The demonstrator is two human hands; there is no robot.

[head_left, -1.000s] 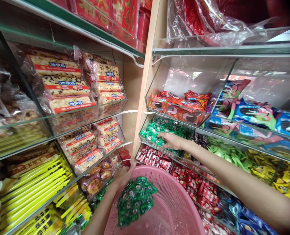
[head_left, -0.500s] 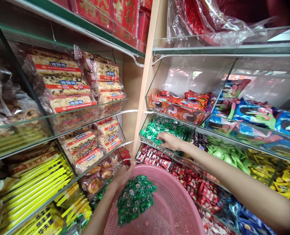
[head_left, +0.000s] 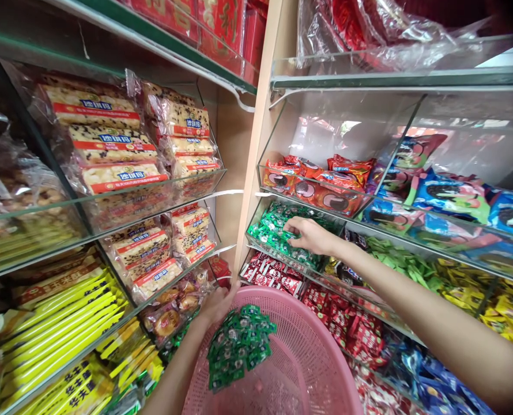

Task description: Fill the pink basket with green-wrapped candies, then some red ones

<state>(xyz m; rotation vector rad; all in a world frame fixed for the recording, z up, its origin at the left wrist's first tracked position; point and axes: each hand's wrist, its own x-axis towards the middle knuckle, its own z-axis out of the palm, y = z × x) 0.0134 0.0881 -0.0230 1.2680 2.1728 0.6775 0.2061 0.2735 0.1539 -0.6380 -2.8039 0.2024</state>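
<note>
In the head view, the left hand (head_left: 215, 305) is at the near-left rim of a pink basket (head_left: 291, 302), bent around the edge with one finger lying forward along it; its other fingers are mostly hidden, but it has hold of the rim. Inside the basket, a heap of green packets (head_left: 241, 346) lies toward the left side, just beside that hand, and the rest of the basket floor shows bare.

The right hand (head_left: 308, 235) reaches out over a glass compartment (head_left: 278, 250) filled with loose green sachets (head_left: 271, 225). Its fingers are half curled, thumb and forefinger bent toward each other above the sachets; whether it pinches any of them, I cannot tell. Red-and-white packets (head_left: 267, 272) lie just below that compartment, orange-red packs (head_left: 325, 184) sit above it, and light-green packets (head_left: 406, 262) lie beyond the right wrist.
</note>
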